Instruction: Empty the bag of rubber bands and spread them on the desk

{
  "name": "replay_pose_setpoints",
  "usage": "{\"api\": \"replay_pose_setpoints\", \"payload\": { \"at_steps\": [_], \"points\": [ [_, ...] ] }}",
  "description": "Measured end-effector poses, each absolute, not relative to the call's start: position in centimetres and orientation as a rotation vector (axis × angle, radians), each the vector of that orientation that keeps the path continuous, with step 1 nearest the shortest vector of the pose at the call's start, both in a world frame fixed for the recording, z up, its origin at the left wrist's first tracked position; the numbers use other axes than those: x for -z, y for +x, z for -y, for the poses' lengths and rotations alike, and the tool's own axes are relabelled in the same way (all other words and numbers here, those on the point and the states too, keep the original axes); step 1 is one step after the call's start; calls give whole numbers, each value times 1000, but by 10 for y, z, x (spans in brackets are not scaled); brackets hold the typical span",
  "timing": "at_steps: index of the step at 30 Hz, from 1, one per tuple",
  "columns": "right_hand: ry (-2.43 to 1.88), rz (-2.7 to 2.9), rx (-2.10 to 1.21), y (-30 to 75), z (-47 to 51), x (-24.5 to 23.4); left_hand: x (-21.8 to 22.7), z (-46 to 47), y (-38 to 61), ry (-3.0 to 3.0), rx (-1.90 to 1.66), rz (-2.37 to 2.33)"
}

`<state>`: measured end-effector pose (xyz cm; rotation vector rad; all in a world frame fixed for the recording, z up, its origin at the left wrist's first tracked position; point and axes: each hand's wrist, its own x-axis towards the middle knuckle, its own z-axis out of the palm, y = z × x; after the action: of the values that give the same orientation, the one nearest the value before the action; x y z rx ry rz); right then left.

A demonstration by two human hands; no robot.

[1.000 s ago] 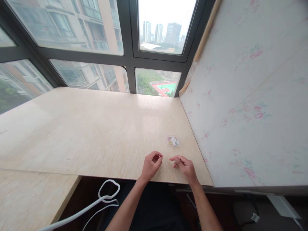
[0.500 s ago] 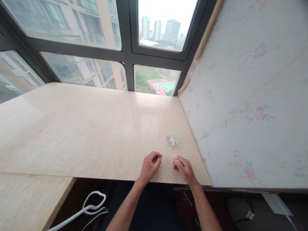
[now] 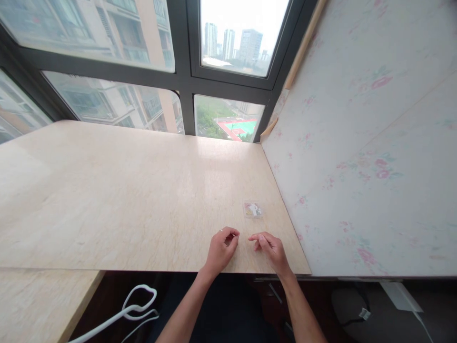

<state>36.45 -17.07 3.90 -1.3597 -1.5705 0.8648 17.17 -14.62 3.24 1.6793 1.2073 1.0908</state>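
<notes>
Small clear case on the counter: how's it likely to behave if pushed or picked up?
The clear case is probably stiff, given its straight edges and boxy outline. It lies flat, so rolling or tipping seems unlikely. The counter looks smooth and shiny, so a push would likely slide it.

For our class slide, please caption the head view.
Left hand and right hand, apart, before a small clear case on a pale counter.

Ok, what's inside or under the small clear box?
In the clear box, a white shape and coloured patches show, too small to identify. The counter directly beneath it is covered.
</notes>
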Motion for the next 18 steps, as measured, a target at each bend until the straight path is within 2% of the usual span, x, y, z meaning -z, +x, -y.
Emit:
{"api": "replay_pose_setpoints", "payload": {
  "at_steps": [6, 10, 14, 18],
  "points": [
    [-1301, 1517, -859, 367, 169, -35, -32, 146, 171, 1656, -1118, -1129],
    [-1324, 1505, -692, 375, 159, -40, -30, 146, 170, 1603, -1137, -1102],
    [-1393, 1707, -529, 390, 132, -53, -28, 145, 169, 1594, -1130, -1097],
    [-1425, 1954, -510, 403, 93, -55, -30, 145, 170, 1669, -1096, -1131]
  ]
}}
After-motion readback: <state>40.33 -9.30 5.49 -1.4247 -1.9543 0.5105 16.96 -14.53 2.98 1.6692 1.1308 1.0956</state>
